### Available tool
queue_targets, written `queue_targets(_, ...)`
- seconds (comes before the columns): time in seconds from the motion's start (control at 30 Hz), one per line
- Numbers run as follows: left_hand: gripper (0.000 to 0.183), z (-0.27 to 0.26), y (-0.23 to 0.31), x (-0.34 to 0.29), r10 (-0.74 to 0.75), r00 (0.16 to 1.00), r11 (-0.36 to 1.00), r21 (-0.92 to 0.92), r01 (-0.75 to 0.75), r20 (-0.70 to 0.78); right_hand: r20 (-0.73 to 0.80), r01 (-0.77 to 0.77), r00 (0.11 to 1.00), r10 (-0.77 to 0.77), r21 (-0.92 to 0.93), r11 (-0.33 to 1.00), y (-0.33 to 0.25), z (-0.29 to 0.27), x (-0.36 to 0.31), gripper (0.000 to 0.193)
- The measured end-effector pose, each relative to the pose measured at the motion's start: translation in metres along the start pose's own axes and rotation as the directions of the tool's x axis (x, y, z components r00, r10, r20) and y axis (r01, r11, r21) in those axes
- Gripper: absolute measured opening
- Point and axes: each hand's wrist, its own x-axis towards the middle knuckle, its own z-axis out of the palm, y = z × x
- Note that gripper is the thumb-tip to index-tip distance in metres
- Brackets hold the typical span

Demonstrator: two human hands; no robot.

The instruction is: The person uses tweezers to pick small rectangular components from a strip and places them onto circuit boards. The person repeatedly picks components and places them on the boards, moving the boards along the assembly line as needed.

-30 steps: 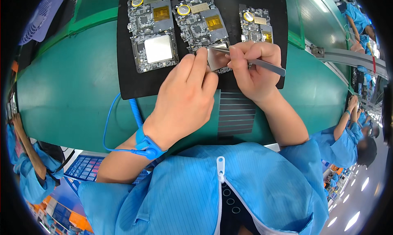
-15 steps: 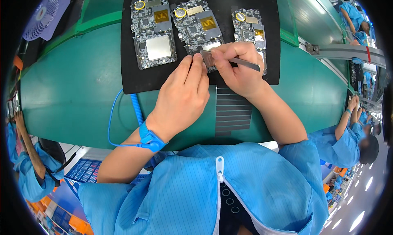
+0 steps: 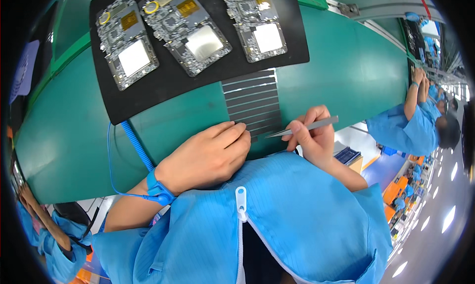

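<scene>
Pinched in my right hand point(image 3: 315, 135) is a pair of metal tweezers point(image 3: 327, 121), its tips pointing left toward the near end of a set of dark thin strips point(image 3: 251, 98). My left hand point(image 3: 208, 155) rests on the green table beside that near end, fingers together and laid down at the strips' corner; the thumb is hidden. Beyond my hands, three circuit boards lie on a black mat point(image 3: 163, 95): a left board point(image 3: 115, 34), a middle board point(image 3: 170, 24) and a right board point(image 3: 246, 16). Each carries a shiny silver plate and an amber patch. No hand touches them.
A blue wrist strap point(image 3: 159, 187) on my left wrist joins a coiled blue cord point(image 3: 137, 145). Green rails point(image 3: 67, 55) edge the table point(image 3: 64, 135). A purple fan point(image 3: 24, 71) stands far left. Other people in blue work at both sides, one at right point(image 3: 401, 128).
Both hands have left the middle board and come back toward me, to the near end of the strips. The tweezers remain in my right hand. The view has shifted.
</scene>
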Motion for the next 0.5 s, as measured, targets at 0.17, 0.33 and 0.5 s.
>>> queue_targets(0.17,0.029,0.002,-0.001,0.001,0.014,1.0,1.0,0.014,-0.015,0.026,-0.094,0.084,0.992,-0.085,-0.02,0.996,0.023,0.011,-0.016,0.025)
queue_targets(0.33,0.027,0.007,-0.001,0.0,-0.003,1.0,1.0,-0.013,0.003,-0.016,-0.123,0.068,0.99,-0.073,-0.038,0.997,0.025,0.018,-0.018,0.025)
queue_targets(0.5,0.027,0.008,0.0,-0.001,-0.024,1.0,0.999,-0.026,0.024,-0.014,-0.069,0.059,0.996,-0.059,0.008,0.998,0.025,0.013,-0.016,0.024)
